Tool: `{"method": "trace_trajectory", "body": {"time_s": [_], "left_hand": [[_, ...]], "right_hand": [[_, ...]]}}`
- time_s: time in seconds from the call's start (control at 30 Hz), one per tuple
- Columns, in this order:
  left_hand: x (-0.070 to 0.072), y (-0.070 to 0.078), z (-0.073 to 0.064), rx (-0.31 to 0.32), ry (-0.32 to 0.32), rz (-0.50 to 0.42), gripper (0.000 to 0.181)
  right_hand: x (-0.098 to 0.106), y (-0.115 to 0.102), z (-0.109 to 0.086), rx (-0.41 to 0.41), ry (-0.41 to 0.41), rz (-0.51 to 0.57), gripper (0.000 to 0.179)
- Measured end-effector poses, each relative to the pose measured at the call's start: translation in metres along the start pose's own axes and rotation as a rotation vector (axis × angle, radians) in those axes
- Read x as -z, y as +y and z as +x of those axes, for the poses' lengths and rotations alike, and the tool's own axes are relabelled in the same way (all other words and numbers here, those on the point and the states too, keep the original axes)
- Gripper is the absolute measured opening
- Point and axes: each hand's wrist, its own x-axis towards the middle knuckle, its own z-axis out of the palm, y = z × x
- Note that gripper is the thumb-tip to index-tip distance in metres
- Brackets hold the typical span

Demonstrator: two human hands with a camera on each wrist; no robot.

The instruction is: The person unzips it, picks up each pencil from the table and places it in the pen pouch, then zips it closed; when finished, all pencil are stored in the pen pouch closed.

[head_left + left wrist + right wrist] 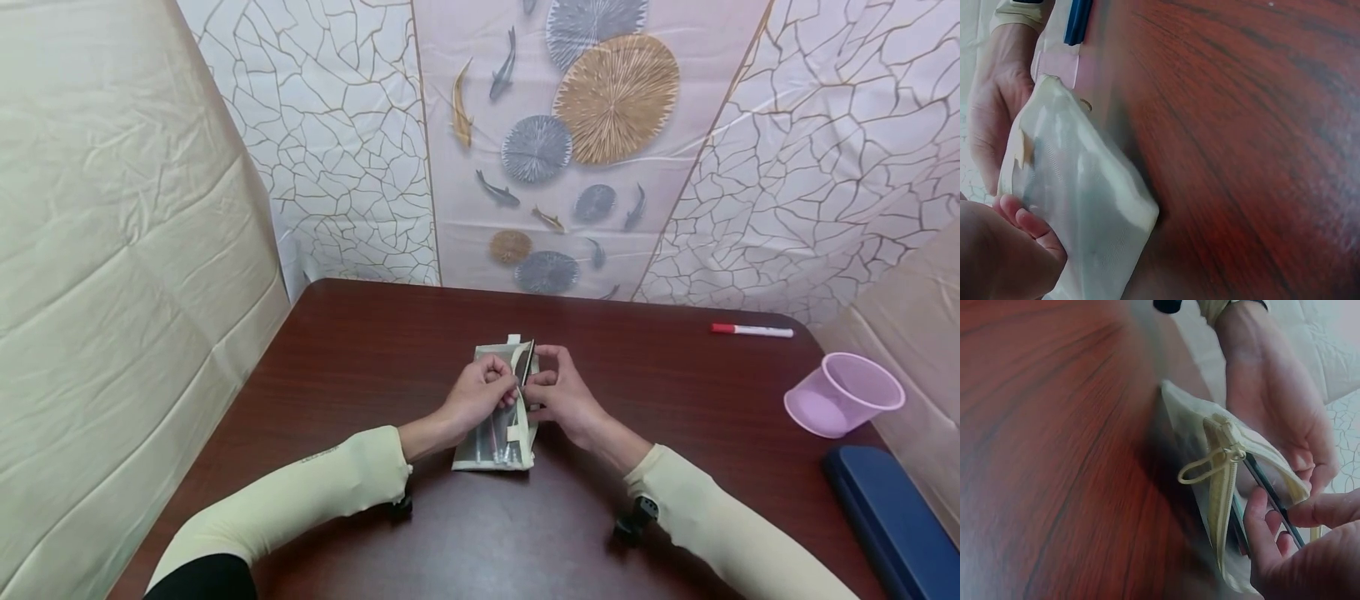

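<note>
A translucent cream zip pouch (491,446) lies on the dark wooden table (360,350), with several pens inside. My left hand (501,377) pinches the pouch's open top edge from the left. My right hand (542,382) pinches a dark slim stick (527,362) at the pouch's mouth. In the right wrist view the stick (1270,490) runs into the opening beside the zip pull loop (1205,467), between my right fingers (1260,534), and the left hand (1279,406) is behind. In the left wrist view the pouch (1079,194) bulges above my left fingers (1032,228).
A red-capped white marker (752,331) lies at the far right of the table. A tipped pink plastic cup (843,393) sits near the right edge, with a blue case (888,517) in front of it. Cloth-draped walls enclose the table on three sides.
</note>
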Motion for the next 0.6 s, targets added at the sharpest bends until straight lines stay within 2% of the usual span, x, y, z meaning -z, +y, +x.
{"method": "trace_trajectory", "body": {"time_s": [0.27, 0.6], "left_hand": [[-0.0021, -0.0007, -0.0013, -0.016, 0.013, 0.016, 0.008], [-0.0015, 0.0002, -0.0015, -0.016, 0.021, 0.016, 0.007]], "right_hand": [[-0.0016, -0.0014, -0.0022, -0.011, 0.003, 0.032, 0.078], [-0.0047, 0.0016, -0.0019, -0.040, 0.061, 0.048, 0.079]]}}
